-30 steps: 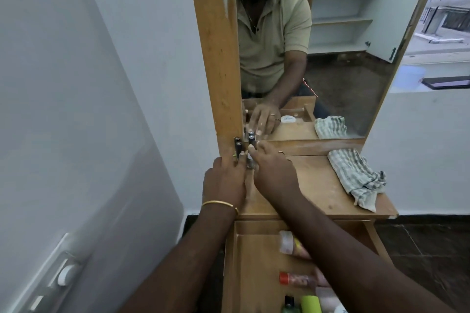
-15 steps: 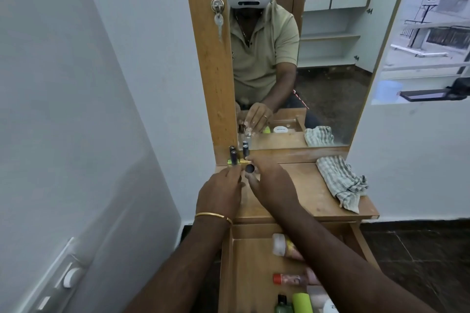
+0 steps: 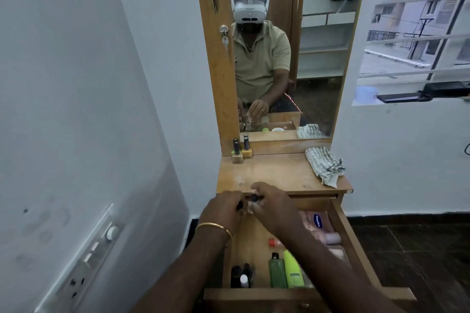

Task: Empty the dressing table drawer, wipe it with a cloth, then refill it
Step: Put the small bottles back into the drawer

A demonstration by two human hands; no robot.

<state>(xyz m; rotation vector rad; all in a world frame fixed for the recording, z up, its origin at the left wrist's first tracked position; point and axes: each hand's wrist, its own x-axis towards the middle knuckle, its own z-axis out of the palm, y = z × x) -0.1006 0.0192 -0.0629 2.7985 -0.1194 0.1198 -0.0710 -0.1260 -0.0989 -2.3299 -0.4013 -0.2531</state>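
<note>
Two hands are held together over the back of the open drawer (image 3: 340,231), just below the front edge of the tabletop (image 3: 279,173). A small dark-capped bottle (image 3: 253,198) is pinched between them: the right hand (image 3: 274,208) is curled round its right side, and the left hand (image 3: 223,211), with a gold bangle (image 3: 213,226) on its wrist, is curled against its left side; a second dark item seems to be gripped in the left fingers, though it cannot be made out clearly. The drawer is pulled well out and is partly filled. A pink lotion bottle (image 3: 319,223) with a blue label is laid along the right wall, a red-capped tube (image 3: 274,242) lies near the middle, partly hidden by the right forearm, and a dark green bottle (image 3: 277,272) and a lime-green bottle (image 3: 292,269) are laid side by side, touching, toward the front. Small black bottles (image 3: 240,274) are stood in the front left corner, one with a white cap. On the tabletop, three nail polish bottles (image 3: 240,148) are stood at the back left against the mirror (image 3: 318,71), well apart from the hands, and a checked cloth (image 3: 324,164) is crumpled at the back right.
</note>
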